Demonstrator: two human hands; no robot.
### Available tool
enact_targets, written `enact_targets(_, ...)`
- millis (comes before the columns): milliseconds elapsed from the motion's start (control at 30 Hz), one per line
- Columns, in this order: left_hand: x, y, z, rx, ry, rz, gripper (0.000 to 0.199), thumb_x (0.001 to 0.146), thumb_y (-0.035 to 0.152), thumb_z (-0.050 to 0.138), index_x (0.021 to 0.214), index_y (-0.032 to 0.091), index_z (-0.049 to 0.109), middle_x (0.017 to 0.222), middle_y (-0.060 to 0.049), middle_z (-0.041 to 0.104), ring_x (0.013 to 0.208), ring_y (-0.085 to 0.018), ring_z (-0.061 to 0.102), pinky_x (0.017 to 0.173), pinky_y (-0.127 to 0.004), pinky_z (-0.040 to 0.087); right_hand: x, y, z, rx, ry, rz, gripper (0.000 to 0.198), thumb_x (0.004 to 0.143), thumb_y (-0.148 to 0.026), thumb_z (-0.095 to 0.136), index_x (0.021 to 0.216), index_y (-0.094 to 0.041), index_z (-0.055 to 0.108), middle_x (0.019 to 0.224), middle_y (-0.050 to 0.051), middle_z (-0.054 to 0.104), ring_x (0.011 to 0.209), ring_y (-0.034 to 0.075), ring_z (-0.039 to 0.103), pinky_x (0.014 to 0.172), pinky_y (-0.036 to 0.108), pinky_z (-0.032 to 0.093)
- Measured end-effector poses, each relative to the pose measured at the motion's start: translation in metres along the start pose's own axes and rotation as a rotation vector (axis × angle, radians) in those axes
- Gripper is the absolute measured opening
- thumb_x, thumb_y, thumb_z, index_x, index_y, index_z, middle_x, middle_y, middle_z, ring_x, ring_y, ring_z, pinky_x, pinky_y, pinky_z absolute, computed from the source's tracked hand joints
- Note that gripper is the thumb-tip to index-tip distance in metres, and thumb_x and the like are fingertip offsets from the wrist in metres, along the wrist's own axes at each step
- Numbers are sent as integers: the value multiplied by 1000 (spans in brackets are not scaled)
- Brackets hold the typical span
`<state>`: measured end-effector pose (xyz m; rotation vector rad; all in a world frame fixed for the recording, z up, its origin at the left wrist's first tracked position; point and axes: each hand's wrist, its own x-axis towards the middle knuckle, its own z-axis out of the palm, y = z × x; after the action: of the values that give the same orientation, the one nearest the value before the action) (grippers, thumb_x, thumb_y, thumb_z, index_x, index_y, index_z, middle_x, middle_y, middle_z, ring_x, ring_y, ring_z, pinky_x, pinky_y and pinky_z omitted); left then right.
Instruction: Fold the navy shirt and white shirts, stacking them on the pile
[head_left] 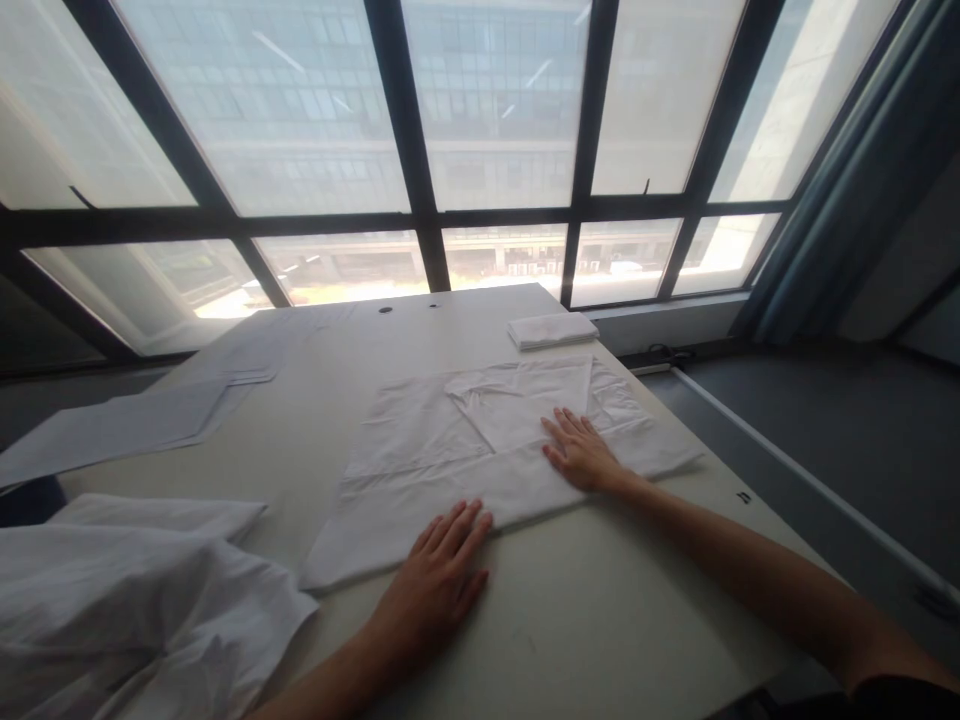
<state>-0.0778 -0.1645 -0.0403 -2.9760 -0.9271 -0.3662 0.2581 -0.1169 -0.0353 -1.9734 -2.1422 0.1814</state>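
Note:
A white garment (420, 490), partly folded, lies flat across the table in front of me. Its near edge is turned over in a long strip, and creases run through the far part. My left hand (446, 570) rests with stretched fingers on the near edge, left of the middle. My right hand (577, 450) lies flat on the cloth farther right, fingers spread. Neither hand grips anything. Beyond the garment sits a small folded white cloth (553, 331) near the table's right edge.
A crumpled white cloth (150, 610) covers the near left of the table (585, 610). Sheets of paper (135, 425) lie at the left edge. Large windows (495, 110) stand behind the table. A blue curtain (847, 170) hangs at right, and a white pole (795, 465) runs along the floor.

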Motion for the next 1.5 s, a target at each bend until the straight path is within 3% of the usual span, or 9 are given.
enact_targets(233,3,2,-9,11,-62,-2,61,100,33,51,158,25,34,162,-9,38,147,-30,37,116,-48,40,1,-1,-2,30,25,34,64,103,-46,38,159,-16,33,168,16,19,156,27,10,124,47,12)
enact_targets(633,8,15,-9,-12,-60,-58,60,96,26,52,154,24,39,159,-11,41,148,-31,35,119,-51,35,1,3,4,7,66,21,61,102,-44,40,155,-13,41,165,19,28,154,30,19,123,47,18)
enact_targets(1200,8,16,-10,-96,-131,-69,61,98,27,47,158,24,33,165,-10,29,154,-29,23,122,-55,28,0,-3,4,6,62,58,59,102,-41,40,154,-13,43,163,18,31,153,29,24,123,47,19)
enact_targets(1500,5,19,-6,-99,-109,-63,62,98,26,48,158,22,33,166,-12,27,154,-30,22,122,-56,29,0,-1,9,35,96,55,57,101,-41,43,151,-13,47,162,18,34,152,30,27,123,48,22)
